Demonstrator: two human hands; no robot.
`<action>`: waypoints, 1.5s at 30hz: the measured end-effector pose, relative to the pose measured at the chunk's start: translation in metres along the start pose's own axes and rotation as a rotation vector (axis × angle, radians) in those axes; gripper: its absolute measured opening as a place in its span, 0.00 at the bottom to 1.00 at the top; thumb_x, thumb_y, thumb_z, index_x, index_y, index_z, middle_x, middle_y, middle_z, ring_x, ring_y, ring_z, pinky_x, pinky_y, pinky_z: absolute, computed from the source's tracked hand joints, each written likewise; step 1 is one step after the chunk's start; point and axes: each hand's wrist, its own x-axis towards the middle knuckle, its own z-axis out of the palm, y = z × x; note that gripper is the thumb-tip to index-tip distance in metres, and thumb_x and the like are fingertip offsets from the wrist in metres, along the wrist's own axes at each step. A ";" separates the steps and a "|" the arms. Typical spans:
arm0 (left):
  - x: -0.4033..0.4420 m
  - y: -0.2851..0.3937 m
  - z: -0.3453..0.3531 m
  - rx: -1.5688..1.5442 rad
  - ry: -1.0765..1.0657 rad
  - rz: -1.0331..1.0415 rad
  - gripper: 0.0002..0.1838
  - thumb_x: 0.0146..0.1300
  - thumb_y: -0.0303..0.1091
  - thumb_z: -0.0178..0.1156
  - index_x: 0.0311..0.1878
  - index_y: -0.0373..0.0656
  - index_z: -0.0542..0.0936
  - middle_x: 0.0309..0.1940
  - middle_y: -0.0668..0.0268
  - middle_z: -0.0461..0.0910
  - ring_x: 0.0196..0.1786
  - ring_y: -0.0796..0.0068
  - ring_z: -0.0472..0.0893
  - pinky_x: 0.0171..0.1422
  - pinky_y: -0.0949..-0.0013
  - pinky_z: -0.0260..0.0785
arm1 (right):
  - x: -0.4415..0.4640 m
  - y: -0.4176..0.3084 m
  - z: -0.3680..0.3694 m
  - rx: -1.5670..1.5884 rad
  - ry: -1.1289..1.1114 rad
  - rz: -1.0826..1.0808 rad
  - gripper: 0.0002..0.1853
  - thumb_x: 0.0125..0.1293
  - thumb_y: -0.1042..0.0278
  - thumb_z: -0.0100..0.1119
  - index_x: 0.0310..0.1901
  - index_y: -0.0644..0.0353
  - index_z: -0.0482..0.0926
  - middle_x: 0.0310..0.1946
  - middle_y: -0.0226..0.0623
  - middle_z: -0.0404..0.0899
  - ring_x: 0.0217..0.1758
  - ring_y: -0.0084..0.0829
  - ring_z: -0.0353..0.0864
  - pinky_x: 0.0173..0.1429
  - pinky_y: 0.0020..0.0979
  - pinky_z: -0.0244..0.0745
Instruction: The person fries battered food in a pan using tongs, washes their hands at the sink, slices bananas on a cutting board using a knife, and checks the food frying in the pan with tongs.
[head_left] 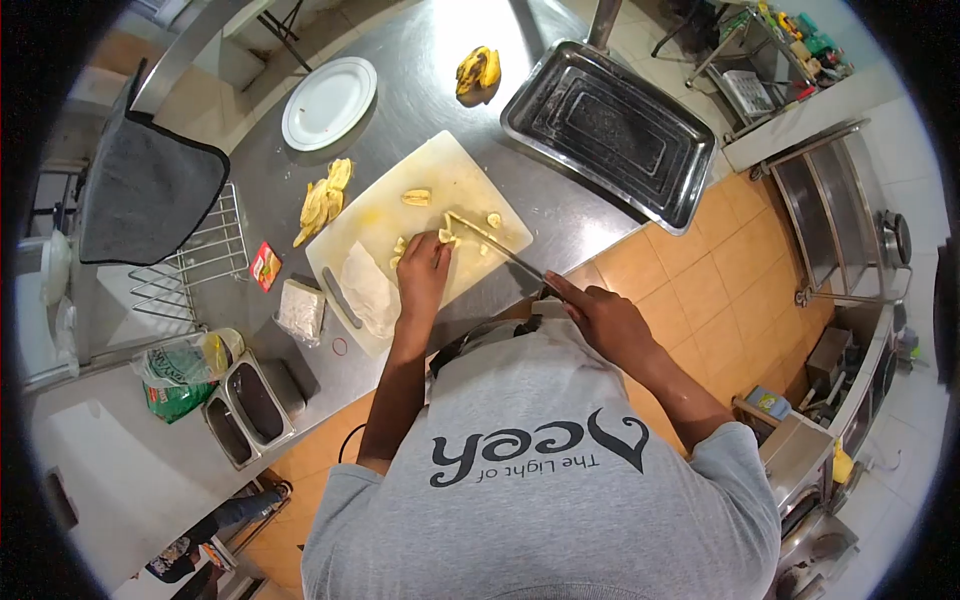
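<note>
My right hand [603,318] is closed around the handle of a knife [510,257]. Its blade slants across a pale cutting board [455,165], the tip beside a small piece of banana [447,237]. That piece sits at the fingertips of my left hand [424,272], which are pinched together on it. More cut banana bits lie around the blade, among them a slice [494,219] to its right. A longer peeled chunk [416,198] rests farther up the board. Under my left wrist's side of the board lies a flat whitish thing [368,285] whose kind I cannot make out.
Banana peels [325,203] lie left of the board on the steel table [420,85]. Farther back are a white plate [330,103], bananas with dark patches [478,71] and a black baking tray [612,130]. A wrapped pale block [300,311] and red packet [265,266] are at left.
</note>
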 end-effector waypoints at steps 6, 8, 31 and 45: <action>0.012 0.007 -0.005 -0.010 0.006 -0.068 0.05 0.57 0.27 0.64 0.36 0.36 0.80 0.30 0.58 0.80 0.32 0.63 0.82 0.37 0.66 0.74 | -0.004 -0.006 -0.015 -0.055 0.063 0.012 0.27 0.66 0.62 0.55 0.67 0.38 0.65 0.35 0.42 0.78 0.31 0.42 0.81 0.32 0.40 0.79; 0.017 0.011 -0.008 0.007 0.046 -0.106 0.05 0.57 0.29 0.64 0.34 0.38 0.80 0.29 0.58 0.80 0.31 0.62 0.81 0.36 0.64 0.73 | -0.003 -0.008 -0.017 -0.088 0.100 0.011 0.27 0.63 0.64 0.57 0.65 0.39 0.69 0.35 0.40 0.77 0.31 0.39 0.81 0.32 0.38 0.79; 0.049 0.026 -0.018 0.183 -0.367 0.608 0.19 0.55 0.28 0.65 0.52 0.45 0.81 0.57 0.67 0.76 0.57 0.63 0.75 0.62 0.60 0.67 | 0.009 -0.005 -0.035 -0.182 0.258 -0.101 0.24 0.55 0.68 0.61 0.57 0.42 0.78 0.33 0.35 0.73 0.30 0.37 0.80 0.31 0.35 0.77; 0.053 0.016 -0.037 -0.006 -0.386 0.667 0.13 0.52 0.23 0.66 0.43 0.39 0.82 0.51 0.61 0.80 0.53 0.60 0.79 0.57 0.62 0.72 | 0.023 -0.003 -0.050 -0.191 0.234 -0.169 0.22 0.56 0.64 0.65 0.55 0.36 0.80 0.34 0.29 0.77 0.27 0.34 0.80 0.31 0.34 0.76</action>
